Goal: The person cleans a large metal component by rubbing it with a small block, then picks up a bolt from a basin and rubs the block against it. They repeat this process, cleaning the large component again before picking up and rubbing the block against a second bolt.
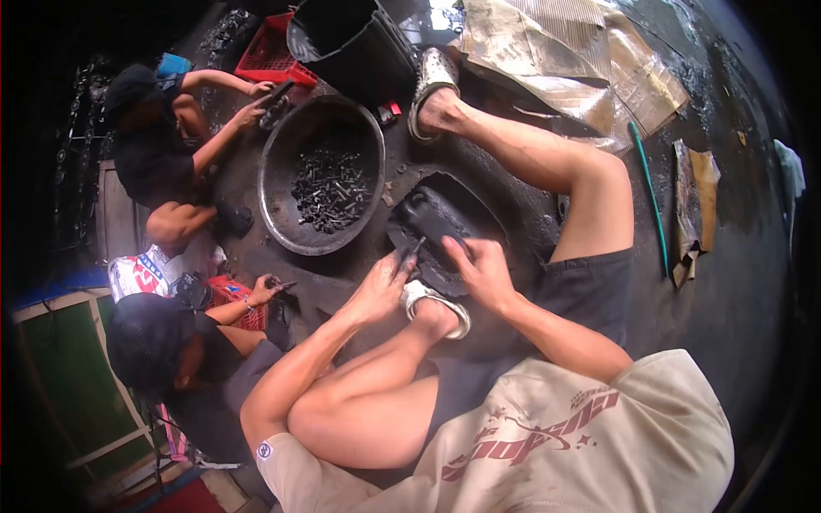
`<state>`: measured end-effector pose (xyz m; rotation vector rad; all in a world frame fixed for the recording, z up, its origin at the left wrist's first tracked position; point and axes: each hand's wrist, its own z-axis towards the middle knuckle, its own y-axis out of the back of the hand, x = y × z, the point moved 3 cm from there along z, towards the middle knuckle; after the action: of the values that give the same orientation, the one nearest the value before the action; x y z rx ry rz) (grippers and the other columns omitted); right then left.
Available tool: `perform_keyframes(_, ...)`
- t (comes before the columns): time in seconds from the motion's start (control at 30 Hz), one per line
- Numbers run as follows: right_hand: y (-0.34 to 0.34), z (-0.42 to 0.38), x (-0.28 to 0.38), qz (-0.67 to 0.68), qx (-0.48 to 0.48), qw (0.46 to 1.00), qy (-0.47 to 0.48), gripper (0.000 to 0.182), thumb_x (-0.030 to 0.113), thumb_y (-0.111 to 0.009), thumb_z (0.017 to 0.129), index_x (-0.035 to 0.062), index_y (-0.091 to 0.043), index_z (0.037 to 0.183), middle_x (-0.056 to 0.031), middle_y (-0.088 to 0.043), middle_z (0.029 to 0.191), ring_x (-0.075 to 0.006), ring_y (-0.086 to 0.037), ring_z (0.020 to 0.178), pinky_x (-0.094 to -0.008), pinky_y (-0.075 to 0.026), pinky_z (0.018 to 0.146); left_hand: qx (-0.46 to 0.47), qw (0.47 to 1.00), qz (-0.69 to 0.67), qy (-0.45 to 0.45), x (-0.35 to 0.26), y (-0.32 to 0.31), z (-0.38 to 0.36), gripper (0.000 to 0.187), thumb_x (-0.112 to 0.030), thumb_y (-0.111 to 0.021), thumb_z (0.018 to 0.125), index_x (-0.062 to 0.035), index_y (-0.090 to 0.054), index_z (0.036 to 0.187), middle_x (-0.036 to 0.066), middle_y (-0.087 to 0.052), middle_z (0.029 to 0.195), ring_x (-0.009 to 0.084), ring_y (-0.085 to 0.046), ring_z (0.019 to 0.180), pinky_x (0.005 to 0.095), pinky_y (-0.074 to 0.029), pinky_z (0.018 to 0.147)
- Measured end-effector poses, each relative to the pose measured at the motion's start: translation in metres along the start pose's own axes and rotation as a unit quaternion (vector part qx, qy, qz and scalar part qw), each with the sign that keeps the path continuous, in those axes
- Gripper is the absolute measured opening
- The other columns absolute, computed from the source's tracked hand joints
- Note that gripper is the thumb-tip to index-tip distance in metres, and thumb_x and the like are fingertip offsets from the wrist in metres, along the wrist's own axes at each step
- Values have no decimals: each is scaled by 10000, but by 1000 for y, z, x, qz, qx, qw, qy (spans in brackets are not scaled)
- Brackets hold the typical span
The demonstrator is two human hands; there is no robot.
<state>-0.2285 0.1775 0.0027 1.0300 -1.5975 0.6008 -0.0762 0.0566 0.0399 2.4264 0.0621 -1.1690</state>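
My left hand (381, 289) is closed, thumb and fingers pinching a small dark rod-like piece (416, 246). My right hand (483, 272) grips the near end of a long black block (434, 224); its exact kind is not clear. Both hands are over a blackened shallow tray or sheet (486, 224) on the floor between my feet. Beyond my left hand stands a wide metal basin (267, 192), with a heap of short dark metal pieces (329, 190) in it.
Two people in dark clothes sit at the left; one holds a dark object (278, 92). A black bucket (351, 51), red crates (272, 53), flattened cardboard (547, 56) and a green stick (650, 197) lie around me. My sandalled feet flank the tray.
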Motion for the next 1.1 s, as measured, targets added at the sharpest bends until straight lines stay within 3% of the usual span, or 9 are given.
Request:
perform_keyframes(0.13, -19, -5, -31, -13, -7, 999, 49, 542, 412, -644, 967, -48, -625, 680, -207, -455, 536, -179, -354, 485, -390, -392, 499, -29, 997, -73, -5, -8, 12, -3, 459, -393, -419, 1081, 45, -548, 1133, 119, -601, 955, 167, -545, 912, 346, -478, 864)
perform_keyframes(0.2, -6, -10, -50, -33, 11, 999, -17, 500, 388, -659, 964, -28, -652, 687, -182, -513, 530, -179, -381, 469, -375, -393, 481, -47, 998, 44, -17, -18, 23, -8, 521, -447, -420, 1071, 47, -544, 1178, 135, -620, 1013, 183, -570, 947, 357, -478, 895)
perform_keyframes(0.37, -18, 4, 3, 11, -29, 995, 100, 502, 357, -668, 966, -45, -625, 669, -168, -439, 507, -132, -339, 479, -359, -353, 454, -28, 999, -39, -3, -51, 16, -15, 463, -361, -425, 1084, 58, -539, 1242, 151, -640, 1138, 204, -571, 1044, 343, -453, 964)
perform_keyframes(0.47, -8, -6, -48, -16, 8, 1000, -7, 487, 324, -653, 981, -62, -585, 691, -184, -366, 558, -136, -288, 529, -378, -327, 463, 5, 1000, 5, -13, 2, 23, -5, 428, -325, -426, 1087, 59, -540, 1239, 136, -635, 1121, 189, -565, 1048, 330, -453, 961)
perform_keyframes(0.6, -5, 4, 14, 77, -36, 992, 92, 510, 337, -673, 964, -44, -615, 629, -150, -454, 495, -108, -368, 465, -349, -360, 458, 2, 1000, 16, -2, -40, 19, -7, 443, -336, -424, 1088, 53, -541, 1263, 129, -628, 1137, 171, -560, 1062, 324, -449, 976)
perform_keyframes(0.73, -11, -11, -50, 2, -20, 999, 27, 514, 314, -663, 971, -44, -582, 611, -153, -429, 479, -117, -332, 467, -362, -343, 446, 3, 1000, -22, -4, -30, 23, -14, 466, -325, -422, 1085, 59, -517, 1334, 151, -626, 1183, 179, -558, 1111, 329, -436, 1007)
perform_keyframes(0.87, -11, 2, 1, 151, -42, 985, 77, 517, 309, -644, 987, -53, -583, 624, -106, -399, 472, -98, -316, 488, -342, -307, 441, 4, 1000, 5, -16, -42, 20, -9, 474, -349, -431, 1082, 48, -528, 1324, 155, -634, 1172, 182, -556, 1094, 333, -442, 989)
perform_keyframes(1.0, -13, -5, -52, 4, -24, 1000, 20, 561, 337, -634, 995, -38, -557, 585, -77, -362, 475, -77, -305, 511, -343, -275, 437, 10, 999, 44, -22, -17, 24, -11, 382, -340, -425, 1084, 13, -560, 1144, 73, -572, 940, 158, -514, 890, 325, -461, 865)
perform_keyframes(1.1, -9, 10, -23, 123, -52, 990, 41, 556, 351, -625, 1002, -28, -543, 604, -15, -368, 500, -66, -309, 534, -338, -275, 448, 1, 998, 5, -55, -37, 22, -10, 375, -339, -418, 1085, 12, -549, 1111, 72, -562, 891, 164, -505, 868, 328, -457, 846)
